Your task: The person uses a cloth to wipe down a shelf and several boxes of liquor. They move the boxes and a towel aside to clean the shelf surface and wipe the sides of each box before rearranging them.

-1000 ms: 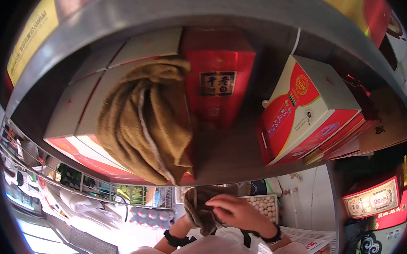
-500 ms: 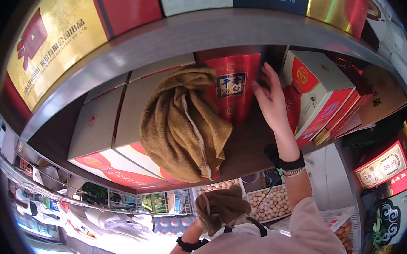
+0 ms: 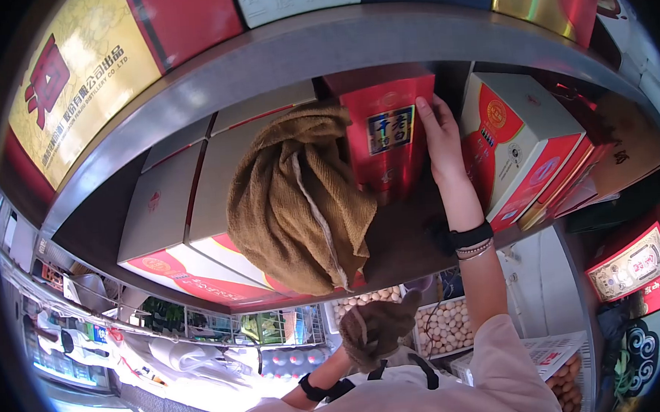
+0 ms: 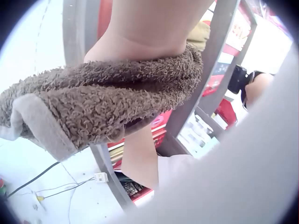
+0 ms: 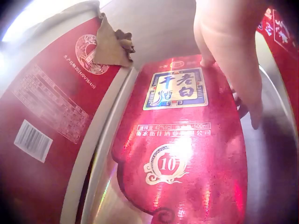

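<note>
My right hand (image 3: 443, 136) is at the right side of a red box (image 3: 387, 154) standing in the shelf. In the right wrist view, the thumb of that hand (image 5: 233, 56) lies on the upper right edge of the red box (image 5: 201, 140), with other fingers down its side. A dark brown cloth (image 3: 381, 326) wraps my left hand below the shelf, hiding its fingers. The left wrist view shows bare skin entering this fluffy cloth (image 4: 107, 102). A tan cloth (image 3: 292, 200) hangs over white-and-red boxes (image 3: 158, 207), left of the red box.
Right of my hand stands another white-and-red box (image 3: 524, 140). More boxes line the upper shelf, whose metal edge (image 3: 299, 51) curves above. Below are a crate of eggs (image 3: 444, 327), a wire rack (image 3: 299, 327) and red packages (image 3: 632, 265) at the right.
My right hand has left the dark brown cloth, reached up into the shelf and come against the red box, which has shifted and tilted slightly since half a second ago. My left hand stays low with the cloth.
</note>
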